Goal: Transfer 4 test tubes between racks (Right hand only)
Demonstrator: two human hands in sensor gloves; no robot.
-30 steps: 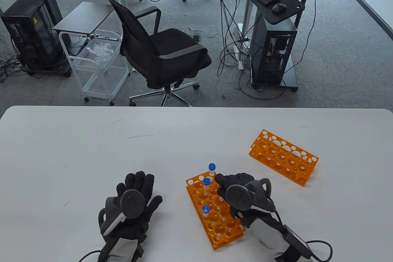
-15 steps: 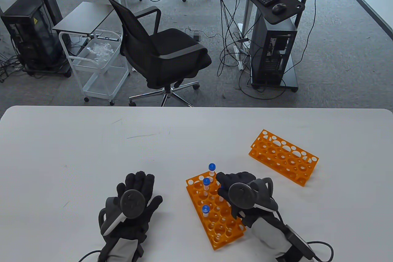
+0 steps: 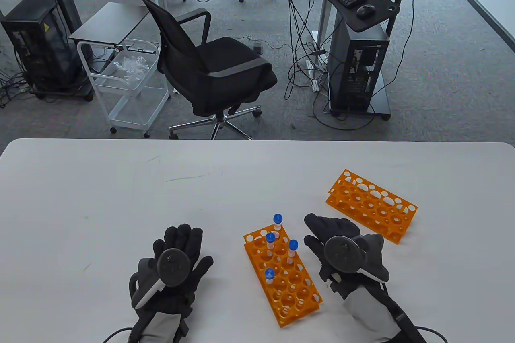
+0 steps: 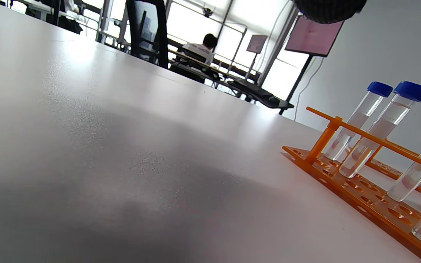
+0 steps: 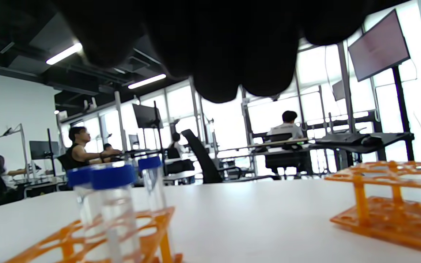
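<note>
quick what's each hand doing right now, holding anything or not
Left hand: open, flat on the table, holding nothing.
Right hand: open, fingers spread, holding nothing, between the near rack and the far rack.

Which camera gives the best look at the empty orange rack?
The table view: the empty rack shows whole, every hole vacant. The right wrist view catches only its blurred side; the left wrist view, barely a sliver behind the filled rack.

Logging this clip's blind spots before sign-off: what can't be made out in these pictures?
- Right hand: palm side hidden under its tracker in the table view; in the right wrist view the fingers are a dark blur.
- Left hand: barely enters the left wrist view.
- Near rack: cut by the left wrist view's right edge.
- Tube contents: too small.
</note>
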